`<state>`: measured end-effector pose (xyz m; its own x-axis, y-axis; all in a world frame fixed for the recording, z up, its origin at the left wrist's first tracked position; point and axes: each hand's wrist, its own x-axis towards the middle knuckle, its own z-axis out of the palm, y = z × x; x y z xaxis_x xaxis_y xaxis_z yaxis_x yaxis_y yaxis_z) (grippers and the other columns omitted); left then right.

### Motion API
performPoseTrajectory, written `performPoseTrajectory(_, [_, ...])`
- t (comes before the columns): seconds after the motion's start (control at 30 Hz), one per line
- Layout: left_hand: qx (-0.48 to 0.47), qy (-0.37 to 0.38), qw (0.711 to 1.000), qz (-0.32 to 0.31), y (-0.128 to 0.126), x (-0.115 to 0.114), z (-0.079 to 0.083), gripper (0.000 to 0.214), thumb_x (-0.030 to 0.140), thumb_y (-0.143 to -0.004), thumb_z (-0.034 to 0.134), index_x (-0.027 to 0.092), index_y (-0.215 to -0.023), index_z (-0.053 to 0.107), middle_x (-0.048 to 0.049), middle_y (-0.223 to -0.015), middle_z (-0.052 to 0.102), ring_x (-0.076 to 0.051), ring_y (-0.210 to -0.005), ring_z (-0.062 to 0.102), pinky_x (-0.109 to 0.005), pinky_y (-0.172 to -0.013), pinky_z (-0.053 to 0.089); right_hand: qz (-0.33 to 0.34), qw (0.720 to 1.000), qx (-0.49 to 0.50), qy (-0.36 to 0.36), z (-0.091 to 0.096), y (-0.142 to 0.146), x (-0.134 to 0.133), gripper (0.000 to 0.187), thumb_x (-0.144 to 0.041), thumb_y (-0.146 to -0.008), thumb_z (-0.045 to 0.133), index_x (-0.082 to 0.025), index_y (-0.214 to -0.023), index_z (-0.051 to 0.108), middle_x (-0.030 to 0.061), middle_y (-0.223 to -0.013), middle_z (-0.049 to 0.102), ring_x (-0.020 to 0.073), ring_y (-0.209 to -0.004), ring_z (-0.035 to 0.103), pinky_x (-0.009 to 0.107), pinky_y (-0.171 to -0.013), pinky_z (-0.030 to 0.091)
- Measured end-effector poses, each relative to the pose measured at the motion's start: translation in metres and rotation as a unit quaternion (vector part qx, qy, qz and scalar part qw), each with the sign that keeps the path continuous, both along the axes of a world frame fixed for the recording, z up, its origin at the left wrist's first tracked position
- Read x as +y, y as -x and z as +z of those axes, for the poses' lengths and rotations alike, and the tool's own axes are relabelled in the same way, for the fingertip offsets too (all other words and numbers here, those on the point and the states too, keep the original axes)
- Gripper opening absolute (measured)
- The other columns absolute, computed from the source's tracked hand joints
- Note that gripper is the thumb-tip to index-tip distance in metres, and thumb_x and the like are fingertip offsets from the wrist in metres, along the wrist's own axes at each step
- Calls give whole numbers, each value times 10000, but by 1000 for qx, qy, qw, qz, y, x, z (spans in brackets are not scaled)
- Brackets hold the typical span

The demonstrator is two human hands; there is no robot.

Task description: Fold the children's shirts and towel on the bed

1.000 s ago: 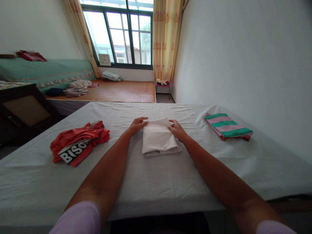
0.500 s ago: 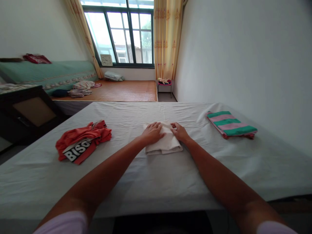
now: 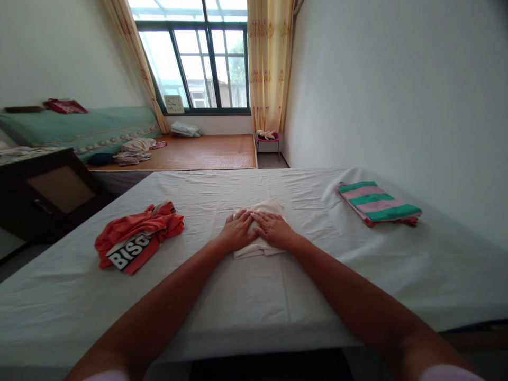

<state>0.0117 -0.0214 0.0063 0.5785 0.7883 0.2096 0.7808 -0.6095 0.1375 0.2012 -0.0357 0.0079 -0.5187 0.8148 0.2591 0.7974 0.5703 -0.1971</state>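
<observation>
A folded white cloth [image 3: 266, 250], perhaps a garment, lies on the white sheet in front of me. My left hand [image 3: 238, 232] rests flat on its left part, fingers stretched out. On the cloth's middle and right lies my right hand [image 3: 273, 229], also flat, its fingertips meeting those of the left. Both palms press down from above, hiding much of the cloth. To the left is a crumpled red garment [image 3: 138, 238] with "BISO" lettering on a black band. Off to the right sits a neatly folded green and pink striped cloth [image 3: 377, 202].
The sheet-covered table [image 3: 190, 312] ends near my body. A white wall [image 3: 416, 106] runs along the right. Beyond are a low bed [image 3: 210, 151] with clothes on it, a dark cabinet [image 3: 59, 190] at left and a small stool [image 3: 268, 138].
My right hand has moved left from the white cloth's right edge onto its middle. My left hand has shifted slightly left and nearer. The view has tilted up a little.
</observation>
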Motion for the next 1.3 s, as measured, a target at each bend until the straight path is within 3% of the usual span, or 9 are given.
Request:
performPoseTrajectory(0.1, [0,22,1000,-14,6,-4,1,785,695,-828,415,242,-1461,313,-121,-1510,338,-316,-1410,225,-543,-1114,187,-47,998,2,39,-11,-14,13,551,-491,-968,292,-233,-1448,376,53,-1506,358,208,-1398,287,396,-1140,203])
performPoseTrajectory(0.27, [10,12,999,-43,10,-10,-1,833,725,-817,398,248,-1485,259,-110,-1537,288,-306,-1433,159,-559,-1134,63,-99,994,17,49,-19,-36,31,554,-485,-974,266,-217,-1444,385,54,-1510,349,193,-1416,245,386,-1147,205])
performPoseTrajectory(0.47, [32,4,997,-66,8,-17,3,856,744,-818,353,248,-1501,214,-117,-1551,248,-298,-1442,132,-558,-1133,3,-131,991,11,12,-15,-30,22,519,-432,-978,280,-183,-1399,454,78,-1478,402,221,-1409,260,428,-1146,201])
performPoseTrajectory(0.67, [34,18,996,-84,3,-23,7,953,782,-784,351,206,-1516,152,-140,-1560,203,-307,-1440,137,-532,-1141,-6,-33,999,7,-15,-8,-11,1,502,-346,-963,338,-159,-1422,420,97,-1464,419,216,-1382,319,410,-1142,225])
performPoseTrajectory(0.9, [19,50,996,-67,1,-25,9,912,780,-774,382,271,-1506,191,-117,-1563,207,-320,-1436,145,-590,-1123,29,-97,994,28,33,-15,-27,17,526,-439,-984,262,-186,-1409,442,78,-1472,411,199,-1388,312,386,-1140,239])
performPoseTrajectory(1.07, [4,63,997,-47,1,-26,9,829,752,-795,398,317,-1485,251,-91,-1560,232,-318,-1433,149,-606,-1114,54,-127,991,26,15,-17,-36,22,506,-390,-981,284,-138,-1366,494,114,-1438,453,214,-1387,312,403,-1140,234])
performPoseTrajectory(1.23, [9,71,996,-52,1,-27,12,928,784,-748,430,298,-1502,197,-107,-1566,204,-337,-1433,135,-631,-1102,74,-27,999,24,-9,-12,-24,10,483,-386,-976,310,-196,-1394,462,67,-1433,469,190,-1371,338,377,-1133,251])
performPoseTrajectory(1.3, [10,79,996,-48,0,-27,13,930,782,-742,442,309,-1502,191,-103,-1569,193,-341,-1434,126,-631,-1095,117,-28,999,26,6,-12,-22,10,489,-400,-980,293,-207,-1400,452,62,-1441,459,188,-1362,354,376,-1130,257])
